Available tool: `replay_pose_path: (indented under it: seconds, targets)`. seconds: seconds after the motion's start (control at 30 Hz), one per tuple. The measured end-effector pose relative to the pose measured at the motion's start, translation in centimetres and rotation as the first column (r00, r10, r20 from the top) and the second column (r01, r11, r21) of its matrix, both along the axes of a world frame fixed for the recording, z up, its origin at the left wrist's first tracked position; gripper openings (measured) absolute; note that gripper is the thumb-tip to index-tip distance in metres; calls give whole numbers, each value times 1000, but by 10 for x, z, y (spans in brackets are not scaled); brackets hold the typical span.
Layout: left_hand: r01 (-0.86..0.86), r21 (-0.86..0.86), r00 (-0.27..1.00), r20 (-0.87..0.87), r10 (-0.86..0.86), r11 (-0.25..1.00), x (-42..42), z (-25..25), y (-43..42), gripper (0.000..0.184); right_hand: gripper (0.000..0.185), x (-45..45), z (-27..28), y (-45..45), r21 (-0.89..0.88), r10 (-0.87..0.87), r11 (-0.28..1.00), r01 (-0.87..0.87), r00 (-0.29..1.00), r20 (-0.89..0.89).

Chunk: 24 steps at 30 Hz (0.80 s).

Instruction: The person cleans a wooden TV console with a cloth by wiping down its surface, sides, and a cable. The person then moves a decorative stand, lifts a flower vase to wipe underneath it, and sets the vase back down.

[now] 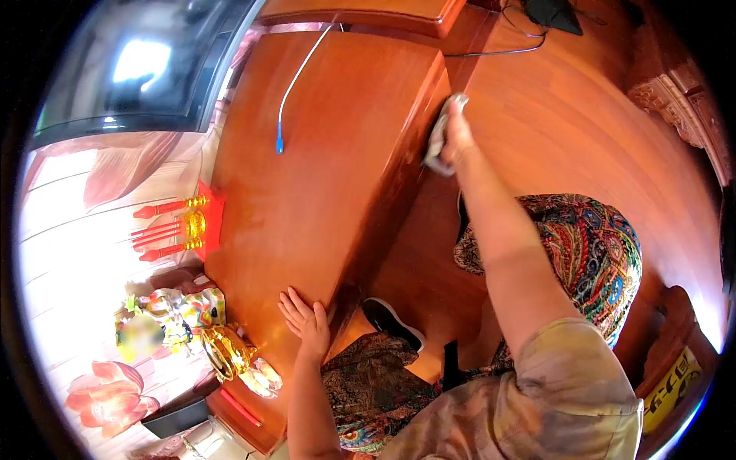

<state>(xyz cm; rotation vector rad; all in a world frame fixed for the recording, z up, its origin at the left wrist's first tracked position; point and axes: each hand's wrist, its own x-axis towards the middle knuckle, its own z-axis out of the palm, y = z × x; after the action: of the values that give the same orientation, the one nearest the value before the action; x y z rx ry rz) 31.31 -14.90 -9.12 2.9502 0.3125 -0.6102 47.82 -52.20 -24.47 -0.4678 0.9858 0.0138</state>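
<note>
Gripping a grey-white cloth [437, 147], right hand [458, 143] closed around it, slightly blurred, at the far part of the reddish-brown wooden cabinet's [330, 184] front. Left hand [307, 323] lies palm-down on the cabinet top, nearer, fingers slightly apart. White cable [297, 77] with blue connector [280, 143] lies farther along the top. Left edge, far to near: red-and-gold candle ornament [208, 222], colourful robed figurine [184, 308], golden vessel [230, 353]. Television [115, 100] far left.
</note>
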Motion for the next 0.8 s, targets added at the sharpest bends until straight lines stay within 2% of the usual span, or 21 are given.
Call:
replay_pose_path:
  seconds: [0.03, 0.07, 0.1, 0.13, 0.2, 0.27, 0.33, 0.37, 0.47, 0.5, 0.57, 0.6, 0.63, 0.7, 0.77, 0.8]
  targets:
    - [23, -5, 1000, 10, -22, 1000, -1, 0, 0, 66, 61, 16, -32, -19, -65, -62, 996, 61, 998, -20]
    - [44, -9, 999, 18, -44, 999, -1, 0, 1, 65, 54, 21, -27, -36, -9, -90, 996, 90, 996, 9]
    - [42, -2, 999, 12, -42, 999, -2, 0, 3, 65, 52, 28, -36, -47, -65, -62, 996, 65, 997, 45]
    - [78, 2, 997, 26, -78, 997, -3, -1, 5, 65, 50, 37, -43, -56, -43, 14, 999, -10, 997, 76]
    - [105, 15, 994, 33, -105, 994, -2, 0, 6, 65, 48, 46, -45, -57, -24, -3, 1000, 4, 999, 32]
    - [56, -19, 998, -10, -56, 998, -2, 4, 0, 66, 52, 38, -35, -45, -35, 50, 998, -52, 998, -41]
    - [73, -14, 997, -7, -73, 997, -2, 3, 0, 66, 63, 34, -39, -33, -197, -5, 980, -22, 991, -136]
    - [91, -4, 996, 8, -91, 996, -1, 4, 0, 66, 67, 29, -46, -31, -178, -9, 984, -9, 995, -100]
    - [101, -3, 995, 10, -100, 995, -1, 5, -2, 65, 69, 25, -63, -20, -267, 21, 962, -60, 989, -149]
    - [103, -8, 995, 6, -103, 995, -2, 5, -2, 65, 69, 17, -39, -13, -258, 28, 963, -81, 979, -202]
    - [106, 2, 994, 14, -106, 994, -2, 5, -3, 63, 73, 1, -49, 1, -266, 199, 932, -244, 962, -188]
    - [108, -2, 994, 17, -108, 994, -2, 5, -2, 63, 73, -8, -60, 12, -256, 273, 915, -312, 946, -174]
    - [107, 2, 994, 21, -107, 994, -2, 3, -1, 63, 69, -12, -92, 34, -170, 251, 939, -299, 934, -255]
    - [104, 2, 994, 26, -104, 995, -3, 6, -5, 63, 68, -30, -189, 95, -170, 183, 948, -269, 898, -400]
    - [84, 6, 996, 25, -85, 996, -2, 8, -9, 62, 75, -68, -95, 127, 78, 198, 980, -184, 948, -251]
    - [86, 9, 996, 26, -86, 996, -2, 8, -9, 62, 81, -87, -65, 146, 191, 214, 966, -176, 956, -200]
